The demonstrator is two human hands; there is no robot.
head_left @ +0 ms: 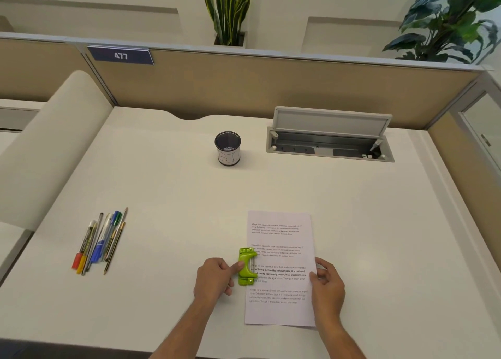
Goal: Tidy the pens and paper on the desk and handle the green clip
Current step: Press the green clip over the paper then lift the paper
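Observation:
A printed sheet of paper [280, 239] lies flat on the white desk [168, 201], near its front edge. A green clip [246, 267] sits over the paper's left edge. My left hand [215, 280] is curled beside it, thumb pressing on the clip's left side. My right hand [326, 285] pinches the paper's right edge. A bundle of several pens and pencils [99, 240] lies loose at the front left. A black mesh pen cup [228, 147] with a white label stands upright further back.
An open cable hatch [329, 139] with a raised lid sits at the back right of the desk. Beige partition walls [244, 87] close the back and right sides. A curved white panel [46, 147] borders the left.

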